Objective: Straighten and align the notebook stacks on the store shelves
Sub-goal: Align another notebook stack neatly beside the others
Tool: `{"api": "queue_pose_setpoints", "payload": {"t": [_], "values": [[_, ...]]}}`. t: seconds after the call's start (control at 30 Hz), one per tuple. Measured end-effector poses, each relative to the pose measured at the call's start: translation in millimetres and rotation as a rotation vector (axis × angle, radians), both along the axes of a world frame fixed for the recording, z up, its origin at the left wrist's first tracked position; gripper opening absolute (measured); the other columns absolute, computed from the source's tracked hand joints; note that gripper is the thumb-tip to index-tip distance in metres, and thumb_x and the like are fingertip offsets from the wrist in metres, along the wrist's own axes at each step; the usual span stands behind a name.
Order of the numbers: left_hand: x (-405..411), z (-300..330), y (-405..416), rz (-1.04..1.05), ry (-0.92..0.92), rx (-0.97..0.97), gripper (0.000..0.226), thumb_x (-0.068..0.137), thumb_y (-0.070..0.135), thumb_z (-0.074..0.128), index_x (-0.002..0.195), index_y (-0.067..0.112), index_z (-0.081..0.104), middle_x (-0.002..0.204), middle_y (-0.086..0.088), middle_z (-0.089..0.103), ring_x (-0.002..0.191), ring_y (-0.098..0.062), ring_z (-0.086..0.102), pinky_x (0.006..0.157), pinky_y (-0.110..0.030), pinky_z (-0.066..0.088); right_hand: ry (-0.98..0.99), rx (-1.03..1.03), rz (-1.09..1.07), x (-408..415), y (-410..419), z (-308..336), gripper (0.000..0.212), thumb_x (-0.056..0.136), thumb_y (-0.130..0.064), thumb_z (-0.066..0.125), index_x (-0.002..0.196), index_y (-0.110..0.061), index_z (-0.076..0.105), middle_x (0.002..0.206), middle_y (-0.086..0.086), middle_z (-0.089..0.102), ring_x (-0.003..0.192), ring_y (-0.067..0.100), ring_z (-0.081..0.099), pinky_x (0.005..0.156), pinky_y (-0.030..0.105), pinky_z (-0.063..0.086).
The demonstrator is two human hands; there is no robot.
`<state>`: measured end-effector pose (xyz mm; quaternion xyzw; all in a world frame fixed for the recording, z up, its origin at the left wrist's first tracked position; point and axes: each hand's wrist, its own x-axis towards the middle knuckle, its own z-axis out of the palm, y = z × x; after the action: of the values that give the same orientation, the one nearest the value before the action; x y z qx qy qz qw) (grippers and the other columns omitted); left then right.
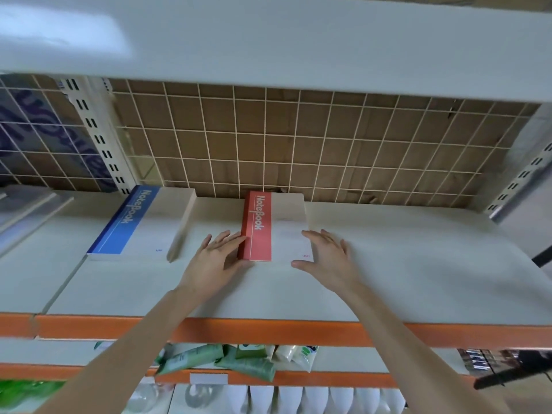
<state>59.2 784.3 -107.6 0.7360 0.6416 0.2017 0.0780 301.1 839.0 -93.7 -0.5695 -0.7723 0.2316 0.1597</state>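
A stack of notebooks with a red spine band (276,227) lies flat on the pale shelf (403,264), near the wire grid back. My left hand (216,258) presses straight fingers against the stack's left side. On the stack's right side, my right hand (327,255) lies with spread fingers touching its edge and front corner. A second stack with a blue spine band (140,224) lies to the left, turned slightly clockwise, with neither hand on it.
The shelf has an orange front edge (268,331). A wire grid (298,144) with cardboard behind closes the back. Another shelf (268,40) hangs overhead. Green tubes (239,361) and white bottles lie on the shelves below.
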Motion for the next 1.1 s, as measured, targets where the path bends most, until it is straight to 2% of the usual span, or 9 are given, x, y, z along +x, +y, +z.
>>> {"api": "queue_pose_setpoints", "payload": {"t": [0.53,0.7,0.8,0.87,0.97,1.03,1.1], "values": [[-1,-2,7,-0.012,-0.108,-0.047,0.052,0.093,0.031,0.056,0.141,0.019,0.041,0.148,0.003,0.037,0.142,-0.014,0.023,0.116,-0.034,0.005,0.068,0.034,-0.034,0,5,-16,0.071,0.079,-0.046,0.07,0.14,-0.026,0.041,0.148,-0.013,0.037,0.144,0.006,0.008,0.112,0.038,-0.009],[0,0,6,0.006,-0.113,-0.07,0.053,0.093,0.031,0.055,0.142,0.019,0.039,0.148,0.004,0.037,0.141,-0.014,0.026,0.116,-0.035,0.005,0.027,0.011,-0.03,-1,6,-13,0.072,0.079,-0.046,0.07,0.141,-0.025,0.04,0.149,-0.011,0.036,0.144,0.007,0.009,0.114,0.045,-0.008],[0,3,2,0.012,-0.088,-0.12,0.063,0.092,0.04,0.053,0.146,0.02,0.028,0.15,0.001,0.034,0.143,-0.016,0.021,0.116,-0.038,0.003,-0.066,0.008,0.013,-1,6,-7,0.076,0.08,-0.048,0.069,0.144,-0.024,0.034,0.152,-0.008,0.03,0.146,0.009,0.003,0.114,0.048,-0.009],[-1,4,-3,0.021,0.01,-0.139,0.083,0.085,0.06,0.045,0.15,0.02,0.011,0.156,-0.003,0.021,0.146,-0.019,0.005,0.116,-0.04,-0.002,-0.139,0.003,0.044,-1,4,-2,0.086,0.08,-0.05,0.068,0.148,-0.023,0.023,0.157,-0.004,0.017,0.146,0.014,-0.006,0.113,0.049,-0.009],[-7,9,-19,0.137,0.074,-0.076,0.119,0.06,0.093,0.013,0.15,0.017,-0.003,0.158,-0.005,-0.002,0.145,-0.023,-0.007,0.115,-0.043,-0.004,-0.178,0.062,0.073,-4,-2,6,0.096,0.081,-0.052,0.066,0.151,-0.025,0.006,0.16,-0.001,-0.007,0.145,0.018,-0.017,0.114,0.05,-0.009],[-17,12,-35,0.2,0.113,-0.076,0.126,0.051,0.096,-0.001,0.149,0.017,-0.009,0.158,-0.003,-0.009,0.145,-0.021,-0.011,0.115,-0.043,-0.007,-0.2,0.125,0.119,-15,-7,12,0.095,0.083,-0.053,0.062,0.151,-0.026,0.003,0.159,-0.001,-0.012,0.145,0.019,-0.018,0.115,0.051,-0.009],[-29,16,-57,0.254,0.167,-0.088,0.121,0.05,0.095,-0.008,0.146,0.022,-0.015,0.155,0.0,-0.017,0.144,-0.021,-0.014,0.115,-0.042,-0.008,-0.192,0.169,0.195,-34,-13,14,0.091,0.085,-0.053,0.06,0.151,-0.025,0.004,0.159,-0.001,-0.013,0.145,0.019,-0.018,0.115,0.051,-0.009]]}}
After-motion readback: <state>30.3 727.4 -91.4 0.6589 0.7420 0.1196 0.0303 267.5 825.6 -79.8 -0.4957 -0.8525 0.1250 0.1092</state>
